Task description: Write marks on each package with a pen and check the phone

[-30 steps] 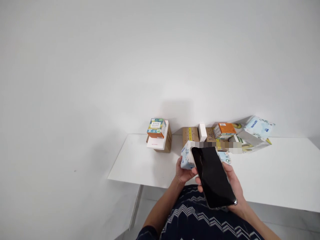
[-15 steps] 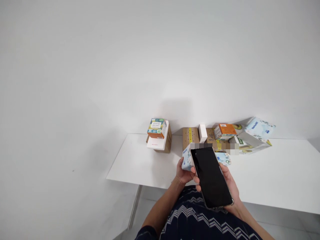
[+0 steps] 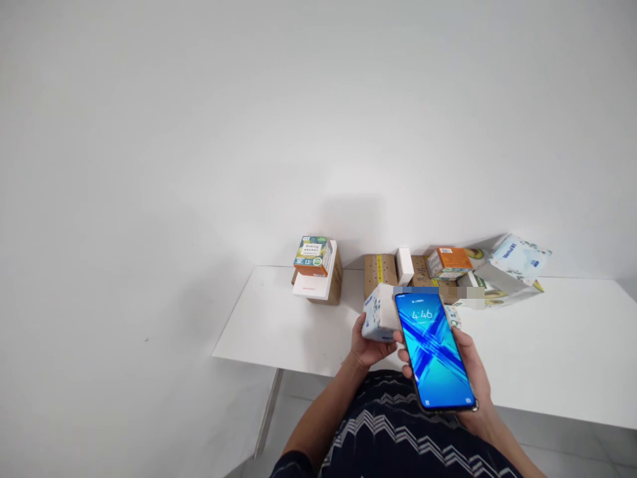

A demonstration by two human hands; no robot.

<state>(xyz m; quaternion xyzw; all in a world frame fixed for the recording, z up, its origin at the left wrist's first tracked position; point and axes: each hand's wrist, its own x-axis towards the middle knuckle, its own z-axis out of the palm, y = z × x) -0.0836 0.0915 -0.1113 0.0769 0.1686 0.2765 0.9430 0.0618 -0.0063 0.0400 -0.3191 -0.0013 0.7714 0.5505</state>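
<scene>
My right hand (image 3: 470, 365) is wrapped round a smartphone (image 3: 432, 352), held upright in front of my body. Its screen is lit blue and shows 4:46. My left hand (image 3: 368, 345) grips a white and light-blue patterned box (image 3: 378, 315) from below and its left side, just above the table. The phone covers that box's right end. Behind the phone, part of another light-blue patterned pack (image 3: 454, 318) shows at its right edge.
On the white table (image 3: 263, 325), a green and orange box (image 3: 311, 255) tops a white box (image 3: 308, 287) on a cardboard box (image 3: 336, 282). Cardboard boxes (image 3: 379, 272), a small white box (image 3: 405, 265), an orange box (image 3: 450, 262) and a tilted pack (image 3: 520, 255) line the wall.
The phone's screen has gone from black to lit. My right hand has moved slightly right with the phone, uncovering more of the box in my left hand.
</scene>
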